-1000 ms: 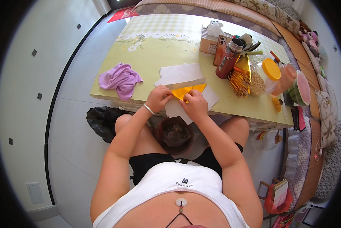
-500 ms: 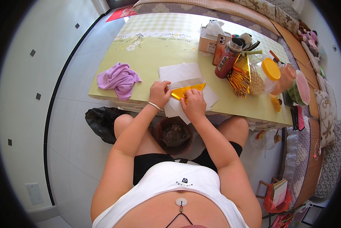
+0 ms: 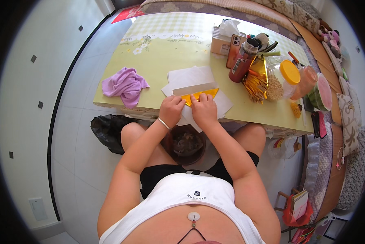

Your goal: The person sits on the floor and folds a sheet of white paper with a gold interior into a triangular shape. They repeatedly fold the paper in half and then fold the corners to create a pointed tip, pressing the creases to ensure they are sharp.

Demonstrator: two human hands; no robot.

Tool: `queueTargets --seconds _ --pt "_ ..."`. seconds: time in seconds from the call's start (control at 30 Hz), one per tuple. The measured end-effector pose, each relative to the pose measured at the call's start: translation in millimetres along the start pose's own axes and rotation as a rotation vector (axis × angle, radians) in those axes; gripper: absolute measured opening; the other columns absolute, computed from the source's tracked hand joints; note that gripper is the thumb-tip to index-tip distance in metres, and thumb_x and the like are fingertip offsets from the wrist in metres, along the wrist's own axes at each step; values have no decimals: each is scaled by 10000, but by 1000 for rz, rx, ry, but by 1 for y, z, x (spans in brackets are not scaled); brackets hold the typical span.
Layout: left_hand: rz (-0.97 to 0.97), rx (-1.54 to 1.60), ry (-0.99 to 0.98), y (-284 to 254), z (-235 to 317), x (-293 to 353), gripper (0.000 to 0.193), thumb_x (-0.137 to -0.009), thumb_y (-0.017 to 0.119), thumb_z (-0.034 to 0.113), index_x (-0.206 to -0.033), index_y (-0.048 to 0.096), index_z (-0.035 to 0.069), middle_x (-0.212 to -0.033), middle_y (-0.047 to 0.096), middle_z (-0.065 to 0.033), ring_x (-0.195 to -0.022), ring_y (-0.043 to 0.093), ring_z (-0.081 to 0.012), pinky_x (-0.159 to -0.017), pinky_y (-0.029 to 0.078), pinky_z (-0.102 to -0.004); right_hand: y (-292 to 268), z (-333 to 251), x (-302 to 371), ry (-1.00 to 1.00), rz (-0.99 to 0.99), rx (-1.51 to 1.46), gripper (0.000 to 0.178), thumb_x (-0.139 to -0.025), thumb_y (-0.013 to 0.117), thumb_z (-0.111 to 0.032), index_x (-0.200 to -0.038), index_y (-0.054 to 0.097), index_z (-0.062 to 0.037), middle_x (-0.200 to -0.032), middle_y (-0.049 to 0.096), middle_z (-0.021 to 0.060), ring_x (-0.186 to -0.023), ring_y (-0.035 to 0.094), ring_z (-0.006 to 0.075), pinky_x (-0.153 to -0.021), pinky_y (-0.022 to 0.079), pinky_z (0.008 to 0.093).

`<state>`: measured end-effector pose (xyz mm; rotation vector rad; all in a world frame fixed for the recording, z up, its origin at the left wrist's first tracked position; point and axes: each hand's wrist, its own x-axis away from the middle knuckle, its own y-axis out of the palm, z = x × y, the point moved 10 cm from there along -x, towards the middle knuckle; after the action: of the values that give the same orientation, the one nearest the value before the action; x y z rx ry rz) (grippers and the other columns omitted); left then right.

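A strip of shiny gold foil paper (image 3: pixel 209 93), folded with a slanted right end, lies over white paper sheets (image 3: pixel 194 76) near the table's front edge. My left hand (image 3: pixel 172 110), with a pale bangle at the wrist, is closed at the foil's left end, thumb and fingers together. Close beside it, my right hand (image 3: pixel 204 109) grips the foil's lower edge, its fingers bent over the top. Part of the foil is hidden under the fingers.
A purple cloth (image 3: pixel 125 87) lies on the left. To the right stand a dark red thermos (image 3: pixel 241 65), a phone (image 3: pixel 234 51), a bundle of gold folded pieces (image 3: pixel 255 87), a yellow-lidded jar (image 3: pixel 290 74) and a cut watermelon (image 3: pixel 322 93). Below the table edge sits a brown bin (image 3: pixel 185 156).
My right hand has shifted left and slightly up along the foil, closer to my left hand. My left hand has moved slightly down, its fingers now more closed.
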<state>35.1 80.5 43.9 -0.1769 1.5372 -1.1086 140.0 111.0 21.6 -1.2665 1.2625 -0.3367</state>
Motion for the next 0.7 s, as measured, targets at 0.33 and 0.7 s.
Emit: queueTargets --seconds 0.33,0.7 --pt "-371 -66 -341 31 -26 -20 193 -747 792 204 -870 700 86 -913 641 -81 -1059 572 -297 -922 423 -461 -6 10 3 -10 -18 -81 405 -818 653 -112 -1222 678 -94 -1036 606 96 -1011 580 299 -795 535 392" --pt "-343 -144 -192 46 -7 -38 290 -781 706 138 -1055 691 44 -1008 636 -128 -1152 537 -332 -1139 324 -503 -23 52 -28 76 39 -39 486 -881 590 -74 -1361 512 -66 -1343 539 145 -1177 589 313 -992 468 461"
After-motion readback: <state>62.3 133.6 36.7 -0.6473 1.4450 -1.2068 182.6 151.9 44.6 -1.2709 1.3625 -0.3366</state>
